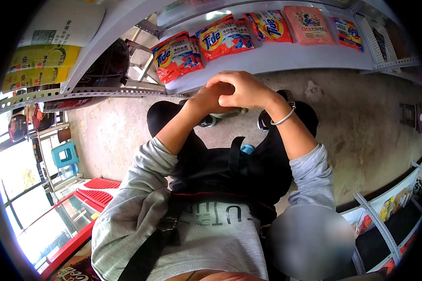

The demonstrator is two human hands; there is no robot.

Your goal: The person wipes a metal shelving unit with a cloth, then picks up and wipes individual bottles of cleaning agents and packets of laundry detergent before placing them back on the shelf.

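My left hand (pixel 208 95) and my right hand (pixel 248 87) meet in front of my bent knees. The right one partly covers the left, its thumb and fingers curved apart, and nothing shows in the gap between them. The left hand's fingers are mostly hidden. Just below them a pale greenish thing (pixel 232 113) peeks out; what it is, or whether it is touched, I cannot tell. Beyond both hands, red-orange Tide detergent bags (pixel 177 56) and a pink detergent bag (pixel 309 26) lie along a white metal shelf (pixel 288 58).
Yellow packs (pixel 42 58) and a white package (pixel 66 21) sit on a shelf at upper left. A teal plastic stool (pixel 65 154) and a red-edged glass-topped chest freezer (pixel 68 219) are at left. Another stocked shelf (pixel 376 219) stands lower right, above the concrete floor (pixel 358 123).
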